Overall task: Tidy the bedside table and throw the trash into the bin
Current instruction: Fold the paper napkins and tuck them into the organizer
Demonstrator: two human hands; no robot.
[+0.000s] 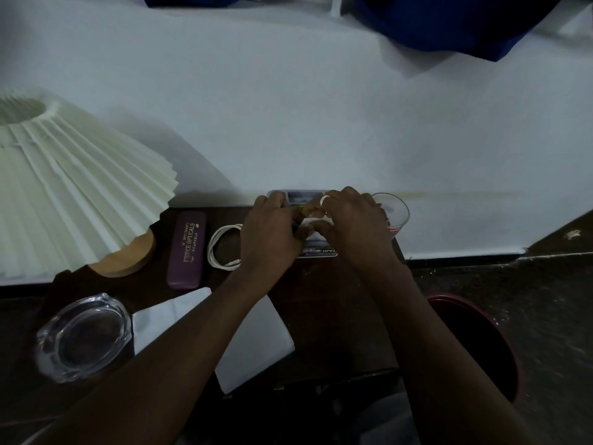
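Both my hands meet at the back of the dark bedside table (321, 300), over a printed flat pack (321, 251) that lies against the wall. My left hand (272, 232) is closed, and my right hand (349, 220), with a ring on one finger, pinches a small white piece of paper (309, 223) between them. What sits under the fingers is mostly hidden. A dark red bin (487, 342) stands on the floor to the right of the table.
On the table: a pleated white lamp (64, 187) on a wooden base, a purple glasses case (187, 250), a coiled white cable (221, 248), a glass ashtray (83, 335), a white folded napkin (256, 342) and a drinking glass (393, 210) by my right hand.
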